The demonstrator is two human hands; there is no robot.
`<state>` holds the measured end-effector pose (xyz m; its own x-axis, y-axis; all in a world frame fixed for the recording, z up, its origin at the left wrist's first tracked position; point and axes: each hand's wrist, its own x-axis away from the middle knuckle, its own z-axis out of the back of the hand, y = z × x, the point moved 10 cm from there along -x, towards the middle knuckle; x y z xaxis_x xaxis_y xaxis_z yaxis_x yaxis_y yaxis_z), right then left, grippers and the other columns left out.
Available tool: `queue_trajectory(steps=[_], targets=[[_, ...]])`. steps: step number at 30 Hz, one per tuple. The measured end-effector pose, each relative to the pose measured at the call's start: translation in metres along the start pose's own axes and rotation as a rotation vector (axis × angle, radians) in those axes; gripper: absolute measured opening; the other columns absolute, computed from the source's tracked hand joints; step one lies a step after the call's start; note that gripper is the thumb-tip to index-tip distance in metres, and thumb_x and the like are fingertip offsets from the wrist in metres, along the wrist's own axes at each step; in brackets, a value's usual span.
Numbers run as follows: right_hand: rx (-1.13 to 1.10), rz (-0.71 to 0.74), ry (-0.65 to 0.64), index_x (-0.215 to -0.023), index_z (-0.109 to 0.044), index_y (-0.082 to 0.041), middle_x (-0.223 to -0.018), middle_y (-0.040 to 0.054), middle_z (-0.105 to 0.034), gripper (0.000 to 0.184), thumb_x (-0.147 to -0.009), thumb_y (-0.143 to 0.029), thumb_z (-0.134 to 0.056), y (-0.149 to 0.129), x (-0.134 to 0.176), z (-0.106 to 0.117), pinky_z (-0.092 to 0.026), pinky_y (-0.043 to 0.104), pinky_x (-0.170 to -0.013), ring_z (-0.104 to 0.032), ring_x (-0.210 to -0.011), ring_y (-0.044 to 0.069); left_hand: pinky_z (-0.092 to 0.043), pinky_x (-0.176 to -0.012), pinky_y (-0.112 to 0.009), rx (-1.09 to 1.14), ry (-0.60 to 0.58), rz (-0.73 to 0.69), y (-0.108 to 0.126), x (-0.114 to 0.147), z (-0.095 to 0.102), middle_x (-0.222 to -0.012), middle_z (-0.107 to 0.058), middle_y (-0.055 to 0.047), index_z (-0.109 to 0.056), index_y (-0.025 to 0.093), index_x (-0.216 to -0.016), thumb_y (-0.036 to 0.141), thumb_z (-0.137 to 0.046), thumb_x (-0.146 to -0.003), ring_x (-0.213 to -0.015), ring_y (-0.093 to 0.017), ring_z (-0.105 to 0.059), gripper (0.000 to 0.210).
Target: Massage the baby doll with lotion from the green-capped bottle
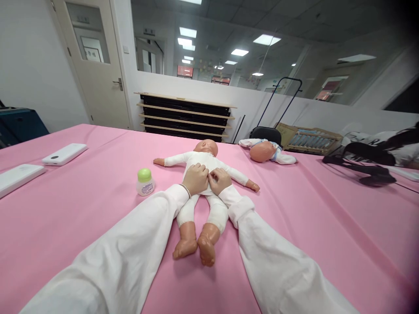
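A baby doll [218,213] in a white cloth outfit lies on its back, arms spread and bare feet toward me. Its white top [211,163] covers the chest, with the lower hem just past my wrists. My left hand [195,179] rests on the doll's front with fingers curled, pinching the cloth near the midline. My right hand [220,179] is closed beside it, its fingertips at the same spot. What exactly lies between the fingertips is hidden. Left of the doll stands a small white jar with a green lid [145,182].
Everything lies on a pink-covered table [108,209]. Two white power-bank-like devices [65,154] lie at left. A second doll [263,151] lies beyond, at right, near a black strapped item [360,163]. Behind are stacked black-and-wood boards [186,114] and a chair [266,133].
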<state>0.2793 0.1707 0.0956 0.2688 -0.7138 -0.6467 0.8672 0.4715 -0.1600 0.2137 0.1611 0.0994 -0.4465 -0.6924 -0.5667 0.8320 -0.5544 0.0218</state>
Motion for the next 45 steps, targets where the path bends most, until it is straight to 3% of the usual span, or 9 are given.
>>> queue_trajectory(steps=[6,10,13,23,29,34,39,45], targets=[[-0.021,-0.016,-0.118,-0.062,-0.052,-0.016,-0.067,0.0037,-0.056,0.018,-0.079,-0.020,-0.045,0.004,-0.001,-0.014,-0.036,0.025,-0.066,-0.048,-0.069,0.015,-0.039,-0.072,-0.036,0.041,-0.040,0.023,-0.003,-0.001,-0.008,-0.079,-0.057,-0.010,-0.062,0.013,-0.081,0.017,-0.044,-0.079,-0.085,-0.023,-0.048,0.019],[-0.043,-0.033,-0.017,-0.075,-0.057,-0.015,-0.077,0.0056,-0.057,0.009,-0.078,-0.019,-0.049,0.005,-0.001,-0.005,-0.038,0.026,-0.072,-0.050,-0.076,0.017,-0.039,-0.074,-0.036,0.029,0.034,0.030,-0.003,-0.001,0.000,-0.091,-0.055,-0.010,-0.058,0.014,-0.089,0.017,-0.044,-0.078,-0.092,-0.024,-0.046,0.018],[-0.058,-0.078,0.024,-0.090,-0.059,-0.014,-0.091,0.0074,-0.058,0.017,-0.075,-0.020,-0.055,0.009,-0.001,-0.002,-0.039,0.029,-0.082,-0.050,-0.088,0.019,-0.039,-0.077,-0.038,0.038,0.035,0.100,-0.010,-0.001,0.000,-0.099,-0.053,-0.011,-0.056,0.014,-0.094,0.017,-0.046,-0.077,-0.097,-0.024,-0.044,0.020],[0.008,-0.129,-0.173,-0.079,-0.066,-0.014,-0.085,0.0058,-0.064,0.013,-0.080,-0.018,-0.053,0.011,-0.005,-0.019,-0.040,0.027,-0.078,-0.055,-0.085,0.018,-0.040,-0.075,-0.035,0.031,-0.058,0.166,-0.017,-0.005,-0.015,-0.082,-0.061,-0.010,-0.062,0.013,-0.079,0.017,-0.044,-0.079,-0.087,-0.023,-0.052,0.018],[-0.057,-0.409,-0.203,-0.101,-0.063,-0.023,-0.080,0.0002,-0.066,0.019,-0.085,-0.027,-0.053,0.038,-0.008,-0.020,-0.039,0.025,-0.068,-0.059,-0.079,0.017,-0.040,-0.066,-0.032,0.092,-0.099,0.369,-0.038,-0.006,-0.017,-0.082,-0.062,-0.007,-0.054,0.016,-0.105,0.019,-0.039,-0.085,-0.078,-0.021,-0.057,0.025],[0.007,-0.343,-0.266,-0.111,-0.060,-0.022,-0.093,0.0044,-0.063,0.027,-0.084,-0.025,-0.055,0.032,-0.013,-0.030,-0.041,0.029,-0.075,-0.057,-0.091,0.021,-0.041,-0.072,-0.032,0.033,-0.075,0.283,-0.031,-0.009,-0.014,-0.108,-0.054,-0.010,-0.058,0.015,-0.100,0.017,-0.042,-0.084,-0.098,-0.023,-0.049,0.023],[0.076,-0.230,-0.226,-0.097,-0.067,-0.018,-0.105,0.0082,-0.057,0.018,-0.083,-0.024,-0.058,0.019,-0.017,-0.027,-0.040,0.031,-0.085,-0.051,-0.101,0.021,-0.040,-0.076,-0.036,-0.005,-0.145,0.249,-0.026,-0.012,-0.017,-0.098,-0.057,-0.011,-0.063,0.013,-0.092,0.017,-0.041,-0.085,-0.098,-0.024,-0.049,0.024],[0.071,-0.283,-0.352,-0.093,-0.067,-0.021,-0.098,0.0030,-0.062,0.016,-0.086,-0.026,-0.054,0.022,-0.020,-0.030,-0.042,0.027,-0.079,-0.056,-0.095,0.019,-0.037,-0.083,-0.037,-0.051,-0.249,0.215,-0.021,-0.022,-0.016,-0.092,-0.061,-0.015,-0.064,0.009,-0.087,0.013,-0.041,-0.084,-0.102,-0.027,-0.049,0.024]])
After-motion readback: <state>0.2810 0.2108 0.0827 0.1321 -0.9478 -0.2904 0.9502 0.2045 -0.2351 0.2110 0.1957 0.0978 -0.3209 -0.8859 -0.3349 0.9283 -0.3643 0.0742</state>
